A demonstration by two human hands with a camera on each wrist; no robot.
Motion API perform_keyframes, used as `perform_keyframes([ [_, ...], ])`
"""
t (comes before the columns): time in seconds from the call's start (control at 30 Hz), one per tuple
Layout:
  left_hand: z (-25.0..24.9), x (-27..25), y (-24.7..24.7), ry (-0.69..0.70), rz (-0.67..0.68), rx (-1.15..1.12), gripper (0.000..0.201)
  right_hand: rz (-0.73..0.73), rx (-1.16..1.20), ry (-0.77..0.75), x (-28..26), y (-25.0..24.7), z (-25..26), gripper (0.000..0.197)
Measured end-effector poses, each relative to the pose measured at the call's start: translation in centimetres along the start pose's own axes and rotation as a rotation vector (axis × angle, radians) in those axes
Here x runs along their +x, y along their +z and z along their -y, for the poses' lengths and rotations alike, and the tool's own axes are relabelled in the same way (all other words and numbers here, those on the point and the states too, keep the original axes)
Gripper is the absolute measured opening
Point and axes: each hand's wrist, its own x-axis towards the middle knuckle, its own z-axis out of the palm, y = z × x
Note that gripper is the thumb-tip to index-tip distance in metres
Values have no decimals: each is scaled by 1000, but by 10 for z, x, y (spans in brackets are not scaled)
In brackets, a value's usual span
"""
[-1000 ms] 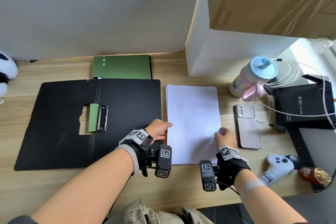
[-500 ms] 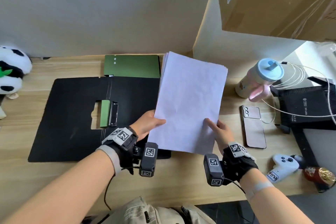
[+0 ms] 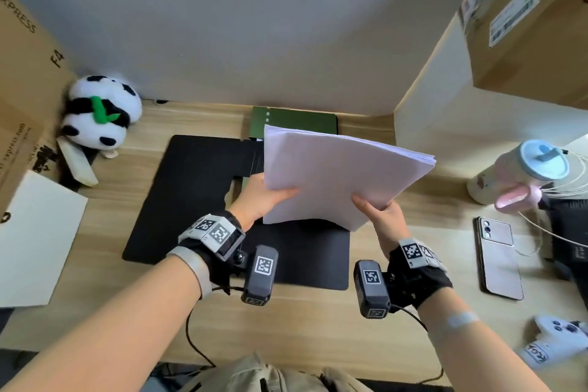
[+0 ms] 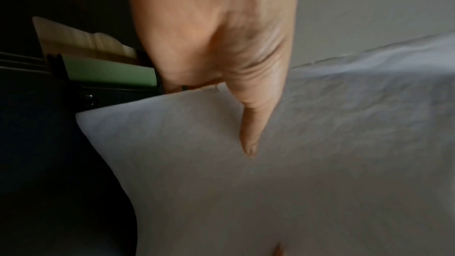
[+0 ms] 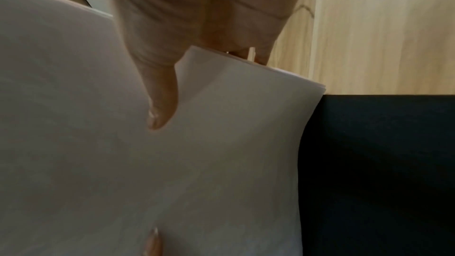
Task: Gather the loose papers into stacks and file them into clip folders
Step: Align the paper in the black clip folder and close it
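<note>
A stack of white papers (image 3: 337,175) hangs in the air above the open black clip folder (image 3: 191,200), tilted with its far right corner high. My left hand (image 3: 264,197) pinches its left edge, thumb on top (image 4: 248,139). My right hand (image 3: 378,213) pinches the near right corner, thumb on the top sheet (image 5: 160,108). The folder's metal clip with a green strip (image 4: 108,73) shows just left of my left hand; most of it is hidden in the head view. A green folder (image 3: 296,121) lies behind the black one.
A plush panda (image 3: 98,114) and a cardboard box (image 3: 22,79) sit at the left, with a white sheet (image 3: 35,239) at the desk's left edge. At the right stand a pink cup (image 3: 515,175), a phone (image 3: 499,258), a black router (image 3: 569,229) and a white controller (image 3: 553,340).
Both hands have lifted the paper stack off the desk and carried it left, over the black folder. The stack has turned from lying lengthwise to lying crosswise.
</note>
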Motion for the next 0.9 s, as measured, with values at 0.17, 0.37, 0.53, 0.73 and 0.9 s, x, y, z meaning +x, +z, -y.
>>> perform_keyframes([
  [0.17, 2, 2, 9, 0, -34, -94, 35, 18, -62, 5, 0, 2, -7, 14],
  [0.37, 11, 12, 0, -29, -95, -179, 24, -71, -293, 66, 9, -5, -23, 17],
  [0.53, 37, 25, -28, -162, -216, -32, 13, -153, -422, 231, 16, -11, -44, 19],
  [0.73, 73, 46, -39, -289, -130, 485, 20, -160, -535, 367, 16, -9, -66, 8],
  [0.9, 77, 63, -26, -284, -50, 775, 37, -113, -597, 412, 23, -3, -79, 21],
])
